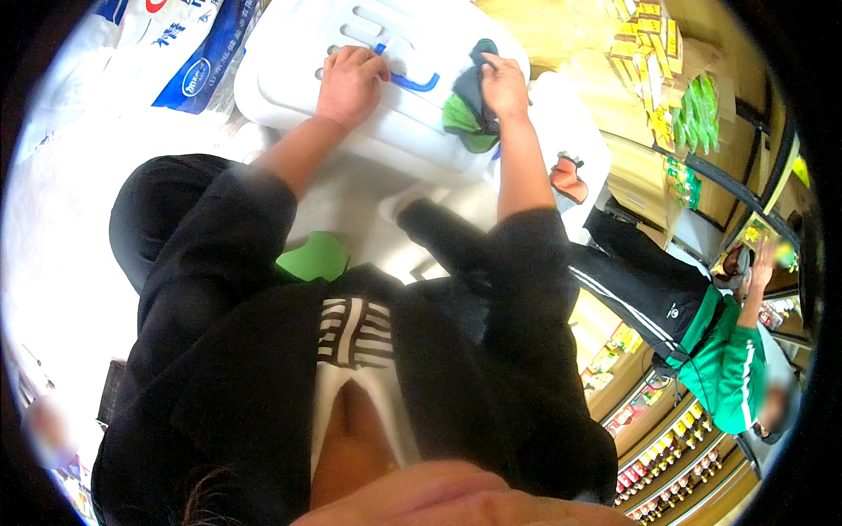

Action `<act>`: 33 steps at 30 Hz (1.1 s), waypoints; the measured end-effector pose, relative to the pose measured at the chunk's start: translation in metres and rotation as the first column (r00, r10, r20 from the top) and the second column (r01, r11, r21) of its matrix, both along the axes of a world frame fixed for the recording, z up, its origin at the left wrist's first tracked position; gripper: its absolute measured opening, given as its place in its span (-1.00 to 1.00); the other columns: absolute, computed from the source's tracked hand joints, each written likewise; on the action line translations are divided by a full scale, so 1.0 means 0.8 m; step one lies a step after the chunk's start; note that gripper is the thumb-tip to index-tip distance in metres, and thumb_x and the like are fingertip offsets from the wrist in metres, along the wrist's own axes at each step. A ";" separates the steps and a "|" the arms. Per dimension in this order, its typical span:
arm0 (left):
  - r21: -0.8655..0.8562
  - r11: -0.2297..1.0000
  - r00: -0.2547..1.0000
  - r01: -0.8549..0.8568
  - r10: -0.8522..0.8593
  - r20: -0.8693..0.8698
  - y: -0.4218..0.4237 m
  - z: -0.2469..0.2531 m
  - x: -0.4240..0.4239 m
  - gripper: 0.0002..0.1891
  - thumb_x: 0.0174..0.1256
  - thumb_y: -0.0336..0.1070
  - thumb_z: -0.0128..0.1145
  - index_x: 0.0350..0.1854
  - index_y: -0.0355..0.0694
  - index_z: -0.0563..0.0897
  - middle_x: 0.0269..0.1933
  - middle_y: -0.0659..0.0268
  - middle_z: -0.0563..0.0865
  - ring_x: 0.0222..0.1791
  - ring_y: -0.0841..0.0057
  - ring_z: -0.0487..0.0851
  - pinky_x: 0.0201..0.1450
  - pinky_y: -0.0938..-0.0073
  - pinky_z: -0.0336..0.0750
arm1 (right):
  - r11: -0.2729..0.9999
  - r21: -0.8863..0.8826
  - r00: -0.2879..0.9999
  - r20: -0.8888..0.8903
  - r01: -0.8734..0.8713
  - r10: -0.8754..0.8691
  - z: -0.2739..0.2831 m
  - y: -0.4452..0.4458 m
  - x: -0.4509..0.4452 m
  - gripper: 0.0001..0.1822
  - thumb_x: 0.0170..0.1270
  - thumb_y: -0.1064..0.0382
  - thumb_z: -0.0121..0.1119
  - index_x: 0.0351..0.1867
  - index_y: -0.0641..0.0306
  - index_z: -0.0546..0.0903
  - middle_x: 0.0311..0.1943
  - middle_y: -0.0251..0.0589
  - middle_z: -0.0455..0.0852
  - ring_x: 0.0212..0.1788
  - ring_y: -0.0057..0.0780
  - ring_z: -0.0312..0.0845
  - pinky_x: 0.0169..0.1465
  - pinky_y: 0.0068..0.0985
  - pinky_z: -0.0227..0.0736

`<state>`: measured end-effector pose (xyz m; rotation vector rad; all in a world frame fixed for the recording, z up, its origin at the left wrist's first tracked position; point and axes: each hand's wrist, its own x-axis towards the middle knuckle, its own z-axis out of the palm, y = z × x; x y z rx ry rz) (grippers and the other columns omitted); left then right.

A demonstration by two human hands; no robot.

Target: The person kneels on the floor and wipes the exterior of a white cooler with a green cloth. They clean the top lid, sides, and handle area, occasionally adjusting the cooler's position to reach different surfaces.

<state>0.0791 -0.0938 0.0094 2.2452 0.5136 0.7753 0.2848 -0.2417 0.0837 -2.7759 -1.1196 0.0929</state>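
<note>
A white plastic lid or tray point(283, 85) with slots and recesses lies before me. On it is a blue strip point(418, 83), beside a whitish translucent piece. My left hand point(352, 79) has its fingers bent at the left end of the blue strip; whether it grips anything is hidden. My right hand point(505, 82) holds a dark grey and green cloth item point(468, 108), perhaps a glove, over the right part of the white plastic.
An orange and grey cloth item point(568, 179) lies on a white surface to the right. Beyond it stands a person in green and black point(714, 348) near stocked shelves point(664, 454). A printed sack point(191, 59) is at upper left. Something green point(316, 256) is below my left forearm.
</note>
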 end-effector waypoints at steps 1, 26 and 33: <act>0.002 1.000 1.000 0.003 -0.003 -0.011 0.000 0.000 0.000 -0.77 -0.03 -0.55 0.07 -0.40 -0.03 0.63 -0.24 0.38 0.62 0.01 0.31 0.51 0.09 0.25 0.30 | 0.988 -0.129 0.997 0.003 0.080 -0.080 -0.012 0.003 -0.003 -0.70 0.31 0.14 0.07 0.04 -0.09 0.65 0.00 -0.18 0.60 0.06 -0.19 0.53 0.11 -0.28 0.45; 0.038 0.999 0.999 -0.006 0.008 -0.045 -0.003 0.003 0.000 -0.79 0.01 -0.54 0.08 -0.39 -0.03 0.64 -0.19 0.41 0.65 0.04 0.34 0.52 0.14 0.24 0.29 | 0.901 -0.433 0.362 -0.842 -0.013 -0.399 0.062 -0.158 -0.039 -0.70 0.29 0.09 0.14 -0.17 0.26 0.70 -0.26 -0.30 0.74 -0.18 -0.49 0.62 -0.03 -0.49 0.48; 0.037 0.999 0.998 -0.005 0.007 -0.063 0.001 -0.001 0.000 -0.80 0.04 -0.51 0.08 -0.39 -0.02 0.65 -0.19 0.42 0.67 0.04 0.36 0.53 0.16 0.26 0.27 | 0.932 -0.002 0.846 -0.419 0.362 -0.329 0.061 -0.112 -0.040 -0.63 0.23 0.15 0.23 0.01 0.27 0.65 -0.04 -0.10 0.73 0.08 -0.38 0.58 0.15 -0.54 0.37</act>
